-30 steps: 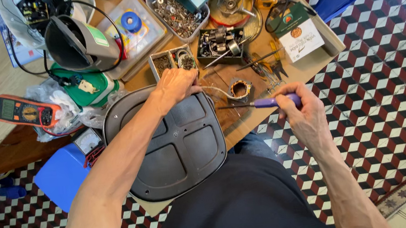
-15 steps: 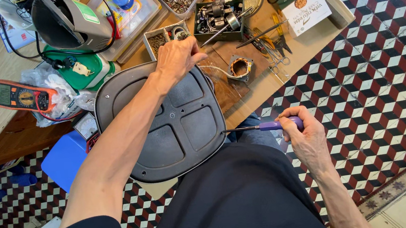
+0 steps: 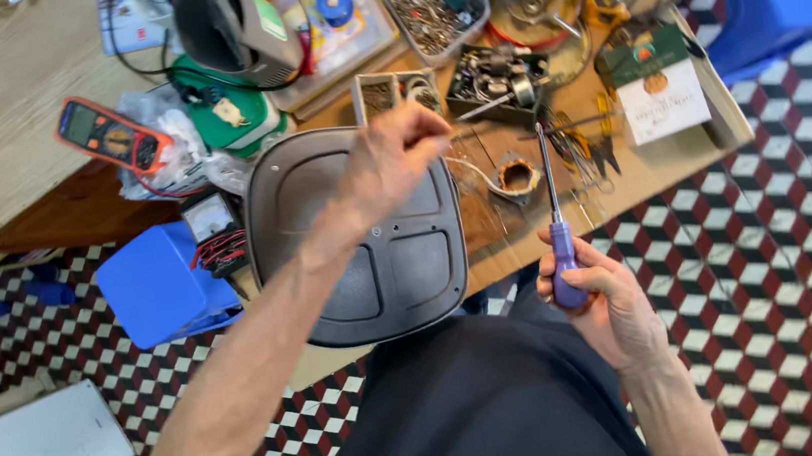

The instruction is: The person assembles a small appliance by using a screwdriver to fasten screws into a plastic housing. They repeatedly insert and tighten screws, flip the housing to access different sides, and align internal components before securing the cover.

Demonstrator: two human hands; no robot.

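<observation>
Left hand: my left hand (image 3: 389,159) is raised over the upper half of the dark plastic panel (image 3: 367,242), fingers curled and tips pressed together as if pinching something tiny; what, I cannot tell.

Right hand: my right hand (image 3: 600,303) is wrapped around the purple handle of the screwdriver (image 3: 557,232), its shaft pointing to 12 o'clock, the tip in the air above the table (image 3: 31,106).

Panel: it lies partly on the table edge and partly over my lap, its 6 o'clock rim past the edge with nothing under it (that overhang worries me).

Risk, slide: as I judge it, with neither hand pressing on it, a nudge from my forearm could tip the panel off onto the checkered floor (image 3: 807,216).

Risk, small part: anything pinched in my left fingertips could drop into the clutter and be lost, or bounce to the floor.

Risk, tip: the screwdriver tip stands near the copper coil (image 3: 518,178) at its 10 o'clock and the thin wires beside it; a careless sweep could snag or scratch them.

Nearby: an orange multimeter (image 3: 110,138) at 10 o'clock of the panel, a tray of screws (image 3: 423,5) at 12 o'clock.
</observation>
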